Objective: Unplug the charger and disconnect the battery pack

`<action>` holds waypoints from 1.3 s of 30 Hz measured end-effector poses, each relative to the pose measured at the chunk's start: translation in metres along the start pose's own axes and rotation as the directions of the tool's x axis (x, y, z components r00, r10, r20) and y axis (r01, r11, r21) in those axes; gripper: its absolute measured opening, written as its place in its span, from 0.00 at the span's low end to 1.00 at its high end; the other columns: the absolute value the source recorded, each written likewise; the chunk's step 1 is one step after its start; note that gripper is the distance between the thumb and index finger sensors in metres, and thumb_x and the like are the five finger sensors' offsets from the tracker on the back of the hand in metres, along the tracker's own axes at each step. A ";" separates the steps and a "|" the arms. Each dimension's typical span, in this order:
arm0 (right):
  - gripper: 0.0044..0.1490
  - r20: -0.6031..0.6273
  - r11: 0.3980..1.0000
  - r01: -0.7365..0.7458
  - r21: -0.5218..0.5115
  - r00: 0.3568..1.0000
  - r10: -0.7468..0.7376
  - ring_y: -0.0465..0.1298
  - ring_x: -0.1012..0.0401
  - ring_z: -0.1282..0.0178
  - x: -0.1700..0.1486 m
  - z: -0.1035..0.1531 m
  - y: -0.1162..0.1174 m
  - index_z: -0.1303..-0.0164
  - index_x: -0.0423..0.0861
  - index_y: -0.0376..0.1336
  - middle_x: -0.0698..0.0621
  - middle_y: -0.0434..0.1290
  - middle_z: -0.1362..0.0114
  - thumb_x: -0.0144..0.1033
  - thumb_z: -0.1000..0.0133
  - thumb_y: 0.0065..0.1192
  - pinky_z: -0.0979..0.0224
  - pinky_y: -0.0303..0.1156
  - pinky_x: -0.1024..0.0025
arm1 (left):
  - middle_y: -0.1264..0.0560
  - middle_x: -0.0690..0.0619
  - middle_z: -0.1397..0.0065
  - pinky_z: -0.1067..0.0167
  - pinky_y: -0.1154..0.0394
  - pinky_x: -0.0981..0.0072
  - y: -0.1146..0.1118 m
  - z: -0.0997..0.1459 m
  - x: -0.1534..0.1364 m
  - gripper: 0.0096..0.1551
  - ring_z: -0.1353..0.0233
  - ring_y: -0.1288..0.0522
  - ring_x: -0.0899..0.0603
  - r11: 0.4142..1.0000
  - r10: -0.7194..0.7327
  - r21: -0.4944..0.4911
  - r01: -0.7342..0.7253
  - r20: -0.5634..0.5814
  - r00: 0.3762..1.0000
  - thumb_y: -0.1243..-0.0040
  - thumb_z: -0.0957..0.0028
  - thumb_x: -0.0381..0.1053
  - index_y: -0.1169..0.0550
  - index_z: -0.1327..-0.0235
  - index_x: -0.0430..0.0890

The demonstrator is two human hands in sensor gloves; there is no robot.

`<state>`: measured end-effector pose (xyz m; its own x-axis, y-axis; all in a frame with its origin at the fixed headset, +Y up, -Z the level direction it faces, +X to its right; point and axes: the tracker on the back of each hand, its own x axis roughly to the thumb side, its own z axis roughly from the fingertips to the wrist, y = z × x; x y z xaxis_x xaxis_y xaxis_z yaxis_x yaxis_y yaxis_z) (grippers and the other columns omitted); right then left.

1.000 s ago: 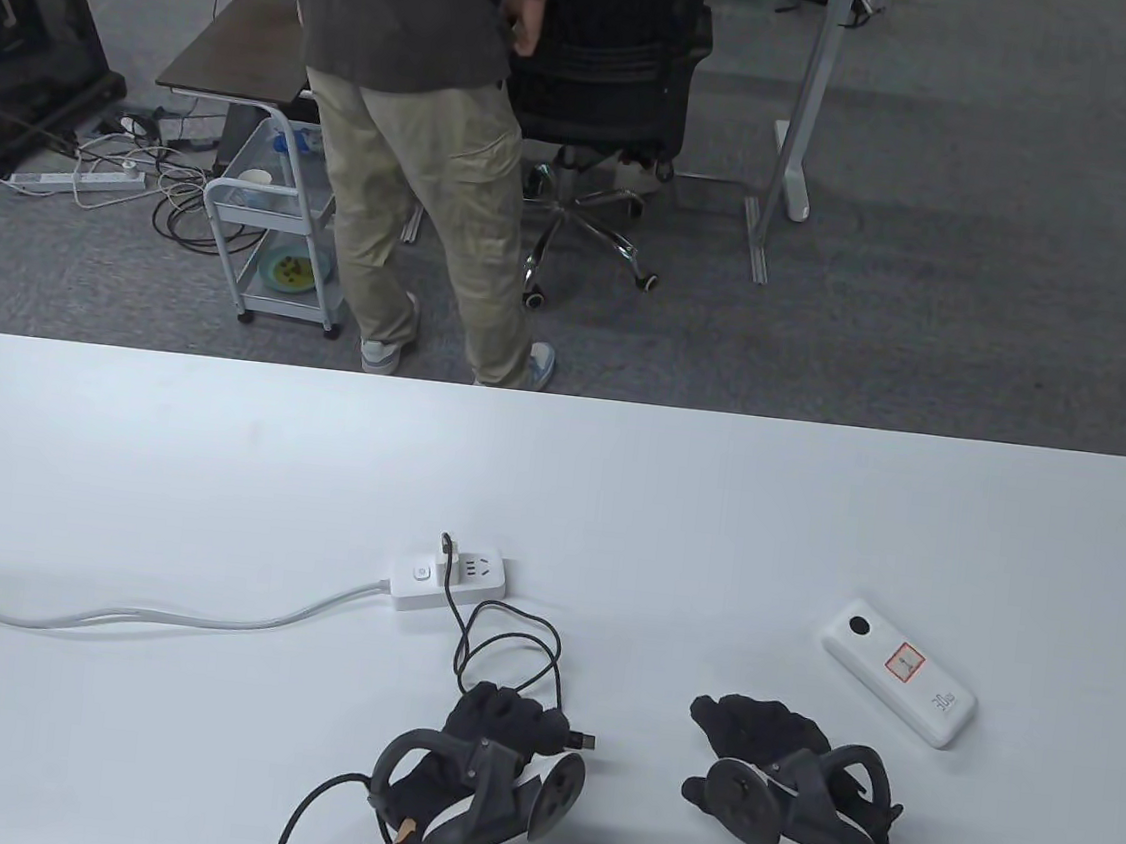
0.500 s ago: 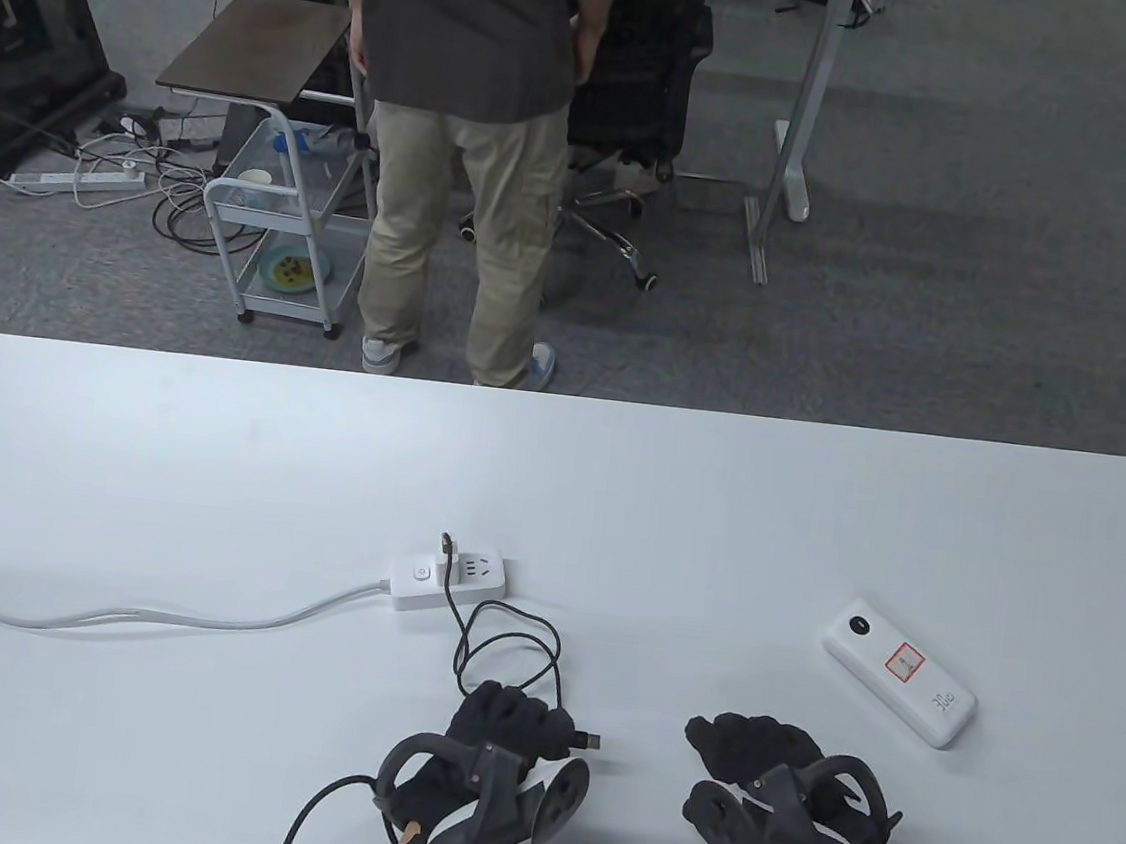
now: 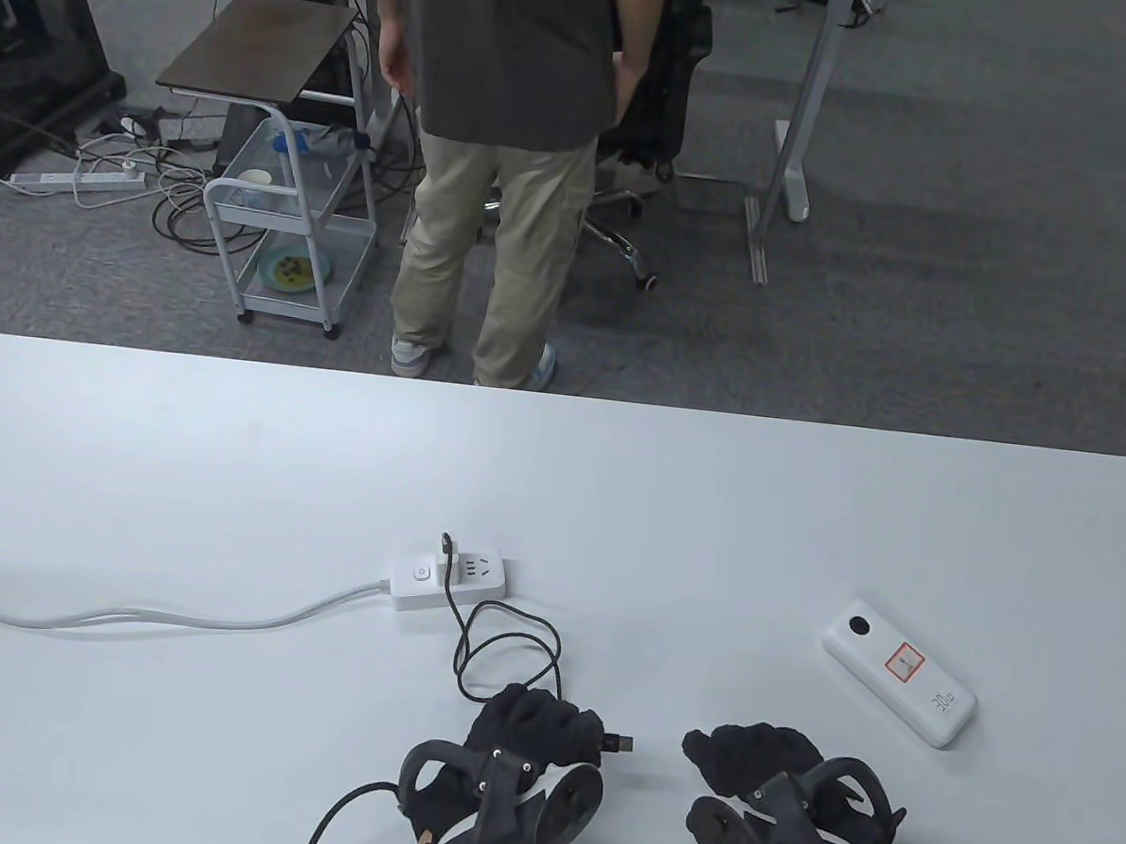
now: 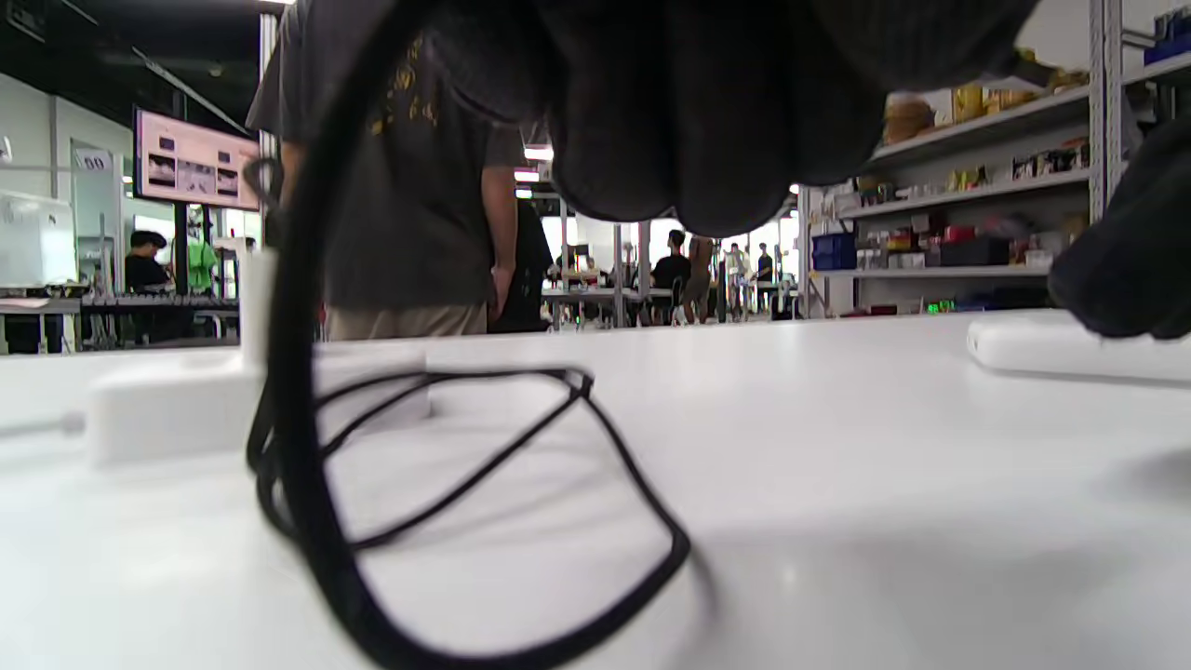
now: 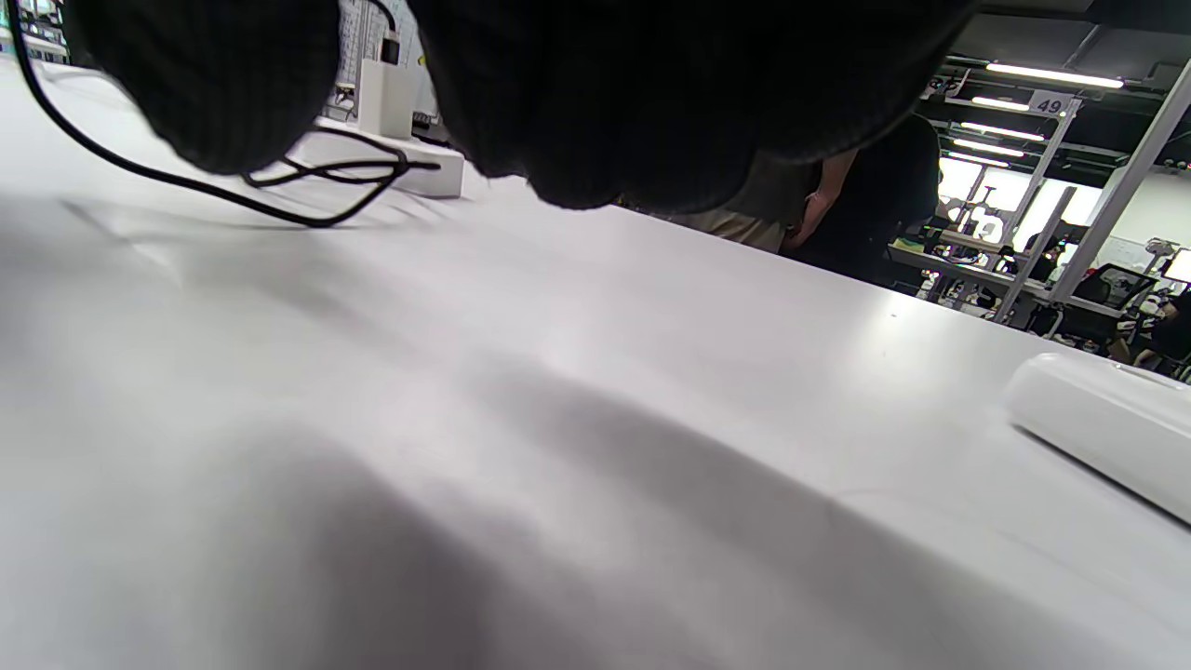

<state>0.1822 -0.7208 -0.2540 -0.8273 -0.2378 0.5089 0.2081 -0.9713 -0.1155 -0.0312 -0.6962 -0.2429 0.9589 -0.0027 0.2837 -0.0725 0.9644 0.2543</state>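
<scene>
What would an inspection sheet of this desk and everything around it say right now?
Surface: white table, glossy; nothing spilled that I can see.
Job's things: white battery pack lies flat on the right, with no cable in it. White charger stands plugged into the power strip.
Clutter: nothing seen.
Grippers: left hand holds the free plug end of the black cable; right hand holds nothing, near the table.
Cables: the black cable runs looped from the charger to the left hand; the strip's white cord trails off the left edge.
Surroundings: a person stands behind the table beside an office chair; a cart and floor wiring lie further left.
</scene>
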 end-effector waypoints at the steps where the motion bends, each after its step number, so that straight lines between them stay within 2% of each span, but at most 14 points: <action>1: 0.45 -0.004 1.000 0.011 -0.015 1.000 -0.011 0.73 0.50 0.29 -0.001 0.002 -0.002 0.25 0.53 0.60 0.49 0.69 0.24 0.62 0.52 0.55 0.28 0.69 0.45 | 0.16 0.70 0.35 0.22 0.26 0.64 0.007 0.000 0.001 0.22 0.28 0.16 0.56 0.999 0.031 0.029 -0.031 -0.014 0.999 0.42 0.49 0.66 0.18 0.43 0.68; 4: 0.45 0.008 0.999 0.033 -0.042 0.999 -0.032 0.73 0.50 0.29 -0.003 0.008 -0.009 0.25 0.53 0.60 0.49 0.69 0.24 0.62 0.52 0.55 0.28 0.68 0.45 | 0.16 0.69 0.34 0.21 0.26 0.64 0.020 -0.002 0.005 0.22 0.27 0.16 0.55 0.992 0.112 0.071 -0.109 -0.050 0.992 0.42 0.49 0.66 0.18 0.42 0.68; 10: 0.43 -0.011 0.995 0.045 -0.089 0.999 -0.046 0.74 0.51 0.31 -0.009 0.017 -0.021 0.26 0.54 0.62 0.50 0.70 0.25 0.62 0.52 0.55 0.28 0.69 0.45 | 0.16 0.70 0.34 0.21 0.27 0.64 0.020 -0.034 0.028 0.22 0.27 0.16 0.55 0.998 0.044 0.050 -0.041 -0.056 0.997 0.42 0.48 0.66 0.19 0.42 0.68; 13: 0.42 0.010 0.996 0.060 -0.070 0.998 -0.060 0.74 0.51 0.31 -0.008 0.017 -0.020 0.27 0.54 0.62 0.51 0.71 0.25 0.62 0.52 0.55 0.28 0.69 0.45 | 0.16 0.70 0.34 0.21 0.27 0.64 0.016 -0.060 0.043 0.22 0.27 0.16 0.55 1.000 0.016 0.016 -0.016 -0.050 0.999 0.42 0.48 0.66 0.19 0.42 0.68; 15: 0.43 0.022 0.997 0.054 -0.061 0.998 -0.053 0.74 0.51 0.31 -0.005 0.015 -0.017 0.27 0.54 0.62 0.51 0.71 0.25 0.62 0.51 0.55 0.28 0.69 0.45 | 0.16 0.70 0.35 0.21 0.26 0.65 0.013 -0.077 0.049 0.22 0.28 0.16 0.56 0.999 0.048 0.018 -0.047 -0.040 0.998 0.41 0.50 0.66 0.18 0.43 0.69; 16: 0.43 0.045 0.999 0.043 -0.023 0.998 -0.042 0.74 0.51 0.31 0.001 0.013 -0.013 0.27 0.54 0.62 0.50 0.71 0.25 0.62 0.51 0.55 0.28 0.69 0.45 | 0.16 0.70 0.35 0.21 0.26 0.66 0.012 -0.089 0.052 0.22 0.28 0.16 0.57 0.996 0.090 0.023 -0.089 -0.005 0.996 0.41 0.49 0.66 0.18 0.43 0.68; 18: 0.43 0.059 0.999 -0.032 0.035 0.998 0.030 0.74 0.51 0.30 0.007 0.011 -0.010 0.26 0.55 0.61 0.51 0.70 0.25 0.62 0.51 0.55 0.27 0.68 0.45 | 0.16 0.71 0.34 0.20 0.27 0.65 0.009 -0.107 0.056 0.22 0.27 0.17 0.56 0.995 0.097 0.023 -0.097 -0.032 0.995 0.42 0.49 0.67 0.19 0.42 0.69; 21: 0.43 0.085 0.999 -0.049 0.007 0.995 0.048 0.74 0.52 0.31 0.011 0.009 -0.010 0.27 0.55 0.62 0.51 0.71 0.25 0.62 0.52 0.55 0.28 0.69 0.46 | 0.16 0.71 0.34 0.20 0.27 0.65 0.003 -0.132 0.063 0.22 0.27 0.17 0.57 0.998 0.059 -0.013 -0.060 -0.040 0.997 0.42 0.49 0.67 0.19 0.42 0.69; 27: 0.44 0.105 0.999 -0.041 0.030 0.994 0.038 0.74 0.52 0.30 0.014 0.009 -0.009 0.25 0.54 0.60 0.51 0.70 0.25 0.62 0.51 0.55 0.27 0.69 0.46 | 0.17 0.71 0.34 0.20 0.27 0.66 -0.016 -0.177 0.078 0.22 0.26 0.17 0.57 0.997 0.034 -0.064 -0.034 -0.005 0.999 0.42 0.49 0.67 0.19 0.42 0.70; 30: 0.44 0.115 0.999 -0.018 0.048 0.993 0.013 0.74 0.52 0.30 0.016 0.008 -0.007 0.25 0.54 0.60 0.51 0.70 0.25 0.62 0.51 0.55 0.27 0.69 0.46 | 0.17 0.72 0.34 0.19 0.27 0.66 -0.025 -0.190 0.079 0.22 0.26 0.17 0.58 0.999 0.053 0.009 -0.054 0.045 0.998 0.43 0.50 0.68 0.20 0.42 0.71; 33: 0.44 0.124 0.996 -0.032 0.078 0.992 0.022 0.74 0.52 0.30 0.019 0.006 -0.003 0.25 0.54 0.60 0.51 0.70 0.25 0.62 0.51 0.55 0.27 0.69 0.46 | 0.17 0.72 0.33 0.18 0.28 0.66 -0.044 -0.208 0.079 0.22 0.25 0.18 0.58 0.991 0.093 -0.101 -0.092 0.012 0.996 0.43 0.49 0.68 0.20 0.42 0.71; 39: 0.44 0.126 0.994 -0.011 0.108 0.992 -0.003 0.74 0.52 0.30 0.018 0.005 -0.003 0.25 0.54 0.60 0.51 0.70 0.25 0.62 0.51 0.55 0.27 0.68 0.45 | 0.17 0.71 0.33 0.19 0.28 0.65 -0.070 -0.232 0.099 0.22 0.26 0.17 0.57 0.987 0.067 -0.147 -0.067 -0.002 0.998 0.43 0.49 0.68 0.19 0.42 0.71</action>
<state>0.1695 -0.7218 -0.2404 -0.7554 -0.2316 0.6129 0.2719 -0.9619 -0.0282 0.1331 -0.7027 -0.4474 0.9525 0.0626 0.2982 -0.0953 0.9908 0.0965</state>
